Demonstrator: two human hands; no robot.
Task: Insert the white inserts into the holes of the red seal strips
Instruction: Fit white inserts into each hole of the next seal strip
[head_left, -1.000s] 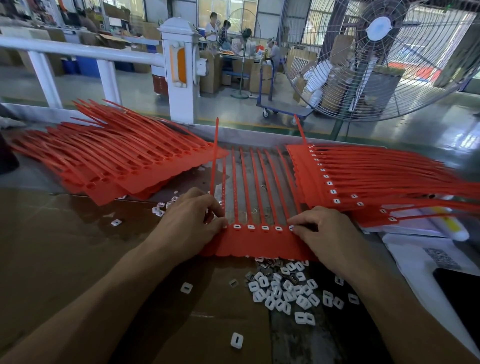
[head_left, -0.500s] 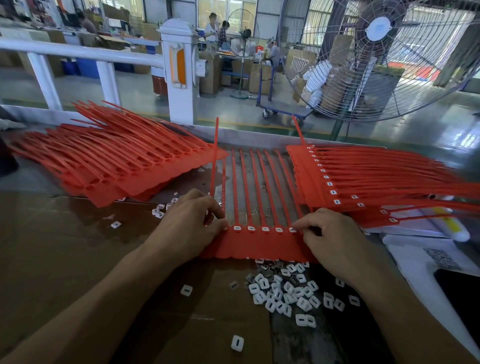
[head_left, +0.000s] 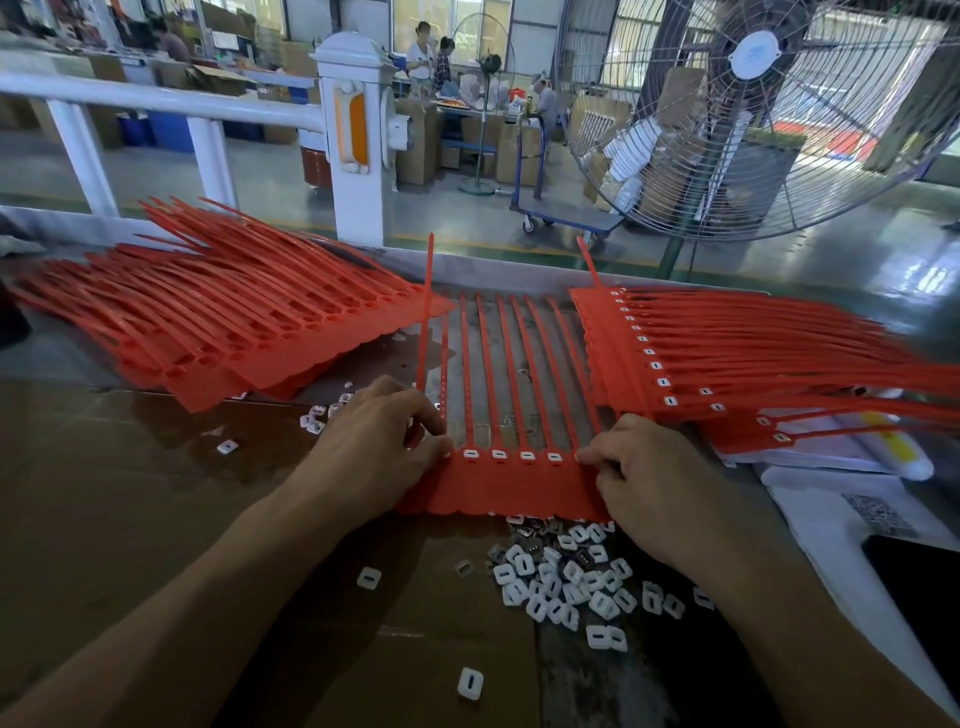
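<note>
Red strips (head_left: 519, 483) matt plastic; cardboard (head_left: 130, 493) glossy.

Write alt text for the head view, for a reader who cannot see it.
Two bare hands, left hand and right hand, press on either end of a flat red plastic seal strip sheet with four white inserts showing in its holes. A loose pile of small white plastic inserts lies just in front; stacks of red strips flank both sides.

two hands (head_left: 374, 452), four white inserts (head_left: 511, 455) showing in the middle red sheet (head_left: 498, 488), two red stacks (head_left: 218, 332), one big fan (head_left: 753, 104)
</note>
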